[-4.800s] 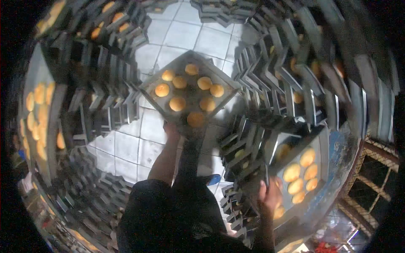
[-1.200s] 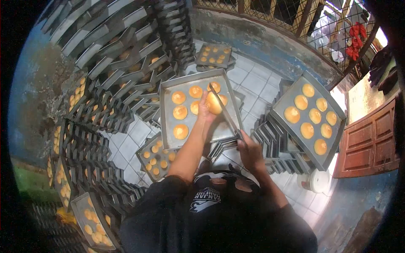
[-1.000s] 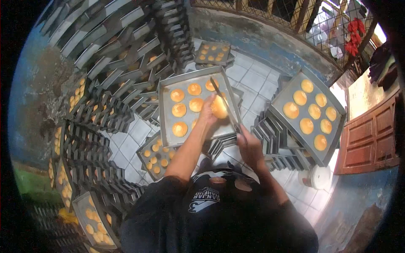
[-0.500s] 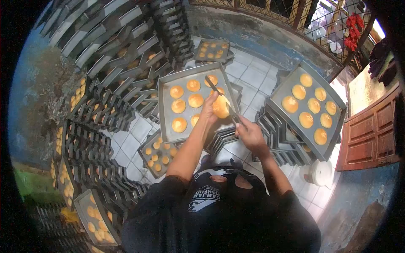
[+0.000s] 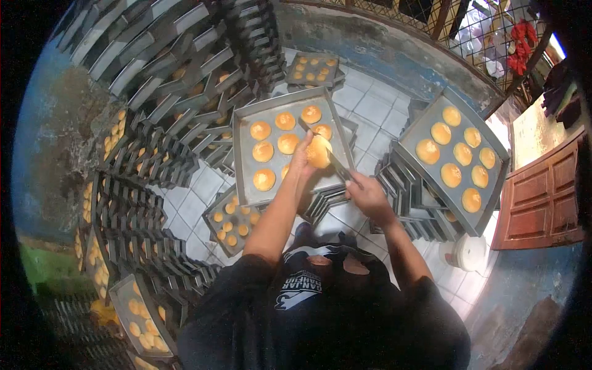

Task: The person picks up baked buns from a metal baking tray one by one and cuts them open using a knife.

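My left hand (image 5: 300,157) is wrapped round a round golden bun (image 5: 319,152), held above a metal baking tray (image 5: 241,179). In my right hand (image 5: 370,196) is a long knife (image 5: 338,165). Its blade passes across the bun, and a dark tip shows on the far side by my left thumb. How deep the blade sits in the bun I cannot tell. Several more glossy buns, such as the near-left bun (image 5: 264,179), lie in rows on the tray below. My forearms and hands hide part of the tray's near right side.
Right of me, another tray of buns (image 5: 413,131) tops a stack of trays. Tall staggered tray stacks (image 5: 179,80) line the left side. A lower tray (image 5: 217,237) with buns sits near my left arm. A white bucket (image 5: 470,253) stands near the wooden door (image 5: 539,197).
The bun and both hands have shifted slightly, with the bun tilted differently against the blade. The knife still crosses it. The whole view has moved a little.
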Tool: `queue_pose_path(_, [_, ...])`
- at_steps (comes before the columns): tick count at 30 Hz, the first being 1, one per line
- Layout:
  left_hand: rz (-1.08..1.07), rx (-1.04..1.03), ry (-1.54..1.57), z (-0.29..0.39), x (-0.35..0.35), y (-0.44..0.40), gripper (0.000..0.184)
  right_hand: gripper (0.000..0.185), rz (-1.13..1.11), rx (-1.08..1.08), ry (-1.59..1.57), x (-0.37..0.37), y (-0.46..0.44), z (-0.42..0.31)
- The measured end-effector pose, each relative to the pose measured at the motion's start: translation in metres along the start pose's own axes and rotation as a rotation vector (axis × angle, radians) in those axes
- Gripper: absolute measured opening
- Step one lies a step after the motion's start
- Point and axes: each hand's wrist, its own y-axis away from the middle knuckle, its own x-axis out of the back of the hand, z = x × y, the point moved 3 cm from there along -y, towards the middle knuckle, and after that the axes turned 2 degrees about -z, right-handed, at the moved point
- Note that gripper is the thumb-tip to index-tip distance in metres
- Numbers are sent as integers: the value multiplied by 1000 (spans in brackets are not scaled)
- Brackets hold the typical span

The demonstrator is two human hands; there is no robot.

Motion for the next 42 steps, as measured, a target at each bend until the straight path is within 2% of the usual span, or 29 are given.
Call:
queue_pose_path(3, [-35, 0, -7, 15, 12, -2, 41, 46, -35, -6, 147, 2, 20, 16])
queue_pose_path(5, [-56, 27, -10, 12, 14, -5, 41, 37, 42, 80, 177, -1, 22, 29])
queue_pose_path(8, [28, 54, -15, -12, 13, -11, 41, 36, 59, 3, -3, -14, -13, 22])
queue_pose_path(9, [18, 45, -19, -14, 12, -14, 41, 44, -25, -40, -27, -12, -24, 17])
queue_pose_path(13, [54, 53, -15, 11, 19, -24, 44, 41, -75, -25, -2, -5, -16, 14])
queue_pose_path(16, [1, 22, -30, 32, 27, -21, 48, 38, -14, 18, 70, -3, 8, 23])
queue_pose_path(18, [13, 71, -28, 25, 28, -20, 51, 35, -50, -204, 89, -6, 9, 30])
queue_pose_path(19, [36, 67, -15, 13, 25, -21, 52, 35, -44, -211, 83, -9, -1, 30])
queue_pose_path(21, [87, 54, 22, -9, 20, -21, 55, 36, -61, -85, 118, -19, -32, 29])
queue_pose_path(25, [75, 81, 145, -7, 24, -37, 58, 37, -13, -66, -16, -24, -45, 44])
queue_pose_path(27, [135, 77, 76, 10, 28, -37, 61, 37, -56, -142, 227, -15, -23, 45])
queue_pose_path(28, [140, 73, 85, 12, 28, -36, 61, 37, -66, -144, 232, -15, -14, 50])
queue_pose_path(31, [152, 52, -1, 5, 32, -37, 65, 36, -35, -214, 52, -17, -3, 61])
queue_pose_path(34, [147, 56, 102, -24, 27, -36, 68, 38, 13, -278, -64, -37, -24, 74])
queue_pose_path(36, [327, 82, 100, -34, 25, -34, 68, 37, 30, -120, -98, -46, -43, 82])
queue_pose_path(37, [344, 85, 104, -36, 29, -36, 68, 34, 43, -108, -56, -48, -46, 87])
queue_pose_path(38, [340, 91, 101, -34, 33, -42, 68, 34, 51, -109, -56, -46, -41, 93])
queue_pose_path(40, [232, 65, 173, -37, 49, -57, 68, 33, 45, -278, -25, -37, -14, 95])
queue_pose_path(42, [272, 68, 131, -37, 53, -57, 68, 34, 76, -167, 9, -23, 31, 126])
